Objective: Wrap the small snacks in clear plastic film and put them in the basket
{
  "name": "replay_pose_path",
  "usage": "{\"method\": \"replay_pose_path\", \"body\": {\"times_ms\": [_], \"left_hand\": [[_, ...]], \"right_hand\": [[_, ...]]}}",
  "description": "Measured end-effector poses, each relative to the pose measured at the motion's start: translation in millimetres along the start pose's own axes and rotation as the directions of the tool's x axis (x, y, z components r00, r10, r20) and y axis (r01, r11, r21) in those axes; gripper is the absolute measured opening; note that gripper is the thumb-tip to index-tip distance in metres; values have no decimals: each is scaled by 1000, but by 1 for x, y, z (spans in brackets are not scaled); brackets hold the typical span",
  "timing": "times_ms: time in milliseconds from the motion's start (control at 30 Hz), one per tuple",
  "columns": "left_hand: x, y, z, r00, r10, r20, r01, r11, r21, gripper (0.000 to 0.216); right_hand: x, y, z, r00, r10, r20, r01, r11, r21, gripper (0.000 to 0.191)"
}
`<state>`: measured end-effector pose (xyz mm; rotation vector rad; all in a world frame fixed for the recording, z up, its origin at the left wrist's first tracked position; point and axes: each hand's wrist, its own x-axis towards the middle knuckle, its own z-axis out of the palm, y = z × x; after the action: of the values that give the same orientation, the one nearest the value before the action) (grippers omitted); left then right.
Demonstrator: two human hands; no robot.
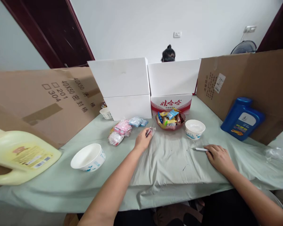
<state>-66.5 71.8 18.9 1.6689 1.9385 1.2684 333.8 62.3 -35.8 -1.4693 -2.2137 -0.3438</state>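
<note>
A clear plastic-wrapped item (152,129) sits in the fingertips of a person's left hand (143,138), just above a pale green tablecloth (169,166), between a pile of pink packets (122,128) and a reddish bowl (171,127) heaped with wrapped snacks (171,116). The left fingers are drawn together around the item, its contents too small to tell. The right hand (220,158) rests palm down on the cloth, fingers loosely bent over one end of a white pen (200,149); how firmly they grip it cannot be told. Blue packets (137,121) lie beside the pink ones. A white paper bowl (194,135) stands next to the snacks, and a blue bottle (242,118) leans at right, near a cardboard panel (264,78).
</note>
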Motion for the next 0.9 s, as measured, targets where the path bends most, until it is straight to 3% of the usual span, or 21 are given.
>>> {"method": "replay_pose_path", "body": {"times_ms": [233,400,500,600,667,767,900], "left_hand": [[-64,14,41,999,-38,3,37,970,-240,29],[-80,10,39,982,185,-41,-187,980,-67,27],[-75,4,31,975,222,13,-220,971,-90,26],[-72,0,26,971,232,60,-224,967,-119,29],[-73,0,25,967,238,89,-230,968,-96,30],[-77,0,25,966,234,111,-233,972,-21,31],[-81,3,25,949,298,106,-306,950,62,29]], "right_hand": [[1,-2,-10,998,35,57,-37,999,25,32],[10,-22,-26,997,24,76,-35,990,138,34],[26,-65,-34,987,-139,74,112,949,295,33],[47,-115,-37,932,-355,72,321,901,290,30],[55,-132,-35,889,-446,104,410,876,254,27],[54,-114,-31,892,-419,167,389,902,187,28],[37,-48,-31,950,-135,282,146,989,-17,30]]}}
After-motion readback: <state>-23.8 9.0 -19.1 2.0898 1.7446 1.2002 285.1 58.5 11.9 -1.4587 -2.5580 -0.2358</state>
